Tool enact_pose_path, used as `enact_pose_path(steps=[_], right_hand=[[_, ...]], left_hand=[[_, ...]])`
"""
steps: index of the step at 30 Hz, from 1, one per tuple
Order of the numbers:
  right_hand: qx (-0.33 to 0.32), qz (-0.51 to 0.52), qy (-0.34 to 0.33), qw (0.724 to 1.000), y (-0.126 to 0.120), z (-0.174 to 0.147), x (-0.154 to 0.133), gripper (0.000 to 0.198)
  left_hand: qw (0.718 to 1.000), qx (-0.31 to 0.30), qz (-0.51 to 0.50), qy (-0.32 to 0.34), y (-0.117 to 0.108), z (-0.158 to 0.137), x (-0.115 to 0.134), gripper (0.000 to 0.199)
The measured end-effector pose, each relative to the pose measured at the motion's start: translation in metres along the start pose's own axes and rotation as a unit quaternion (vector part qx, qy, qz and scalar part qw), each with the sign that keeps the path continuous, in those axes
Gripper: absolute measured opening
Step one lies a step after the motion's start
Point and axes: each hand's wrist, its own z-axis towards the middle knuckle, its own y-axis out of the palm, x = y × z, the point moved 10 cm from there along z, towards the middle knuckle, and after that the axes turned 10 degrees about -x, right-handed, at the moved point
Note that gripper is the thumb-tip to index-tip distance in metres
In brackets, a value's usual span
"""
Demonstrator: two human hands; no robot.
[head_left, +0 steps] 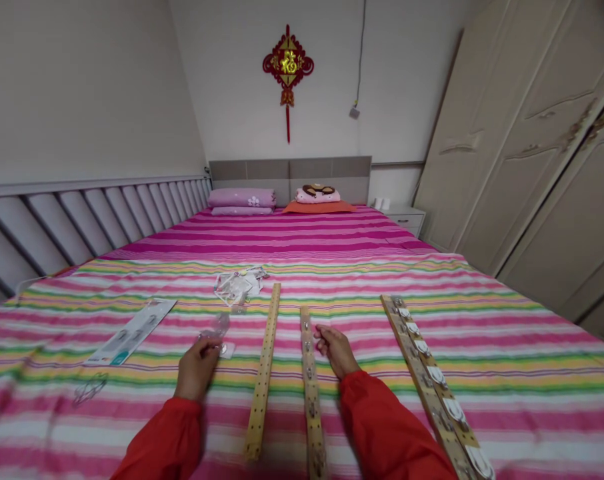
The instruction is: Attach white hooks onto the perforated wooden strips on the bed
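Note:
My left hand (198, 368) is closed, pinching a small clear plastic bag (217, 328). A small white card with a round piece (226, 349) lies beside its fingertips. My right hand (338, 352) has its fingers curled together just right of a wooden strip with metal hooks (309, 373); whatever is between the fingertips is too small to make out. Left of that strip runs a bare wooden strip with rows of holes (263, 380). Farther right lie wooden strips (422, 373) side by side, fitted with metal hooks and white pieces.
A striped bedspread (182, 440) lies under everything. Torn packaging (239, 285) is heaped beyond my left hand. At left are a long white package (132, 333) and a loop of thin wire (91, 388). A bed rail (92, 190) borders the left side; a wardrobe (522, 147) stands right.

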Motion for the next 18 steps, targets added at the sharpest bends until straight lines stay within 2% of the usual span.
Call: enact_pose_path(steps=[2, 5, 9, 12, 15, 18], right_hand=[[0.000, 0.003, -0.002, 1.000, 0.000, 0.000, 0.000, 0.027], [0.002, 0.014, -0.010, 1.000, 0.001, 0.000, -0.002, 0.029], [0.001, 0.045, -0.022, 0.999, 0.003, -0.001, -0.007, 0.031], [0.007, 0.063, -0.031, 0.997, 0.006, -0.004, -0.016, 0.029], [-0.016, 0.055, -0.035, 0.998, 0.020, -0.006, -0.030, 0.030], [-0.076, 0.025, -0.039, 0.996, 0.046, -0.008, -0.046, 0.031]], left_hand=[[0.998, -0.021, -0.063, -0.005, 0.002, 0.001, 0.017, 0.033], [0.991, -0.053, -0.123, 0.007, 0.013, 0.003, 0.055, 0.033], [0.980, -0.126, -0.148, 0.053, 0.046, 0.005, 0.108, 0.032], [0.969, -0.164, -0.168, 0.076, 0.072, 0.005, 0.133, 0.029], [0.958, -0.201, -0.181, 0.095, 0.096, 0.003, 0.152, 0.025], [0.951, -0.231, -0.177, 0.107, 0.116, 0.002, 0.169, 0.022]])
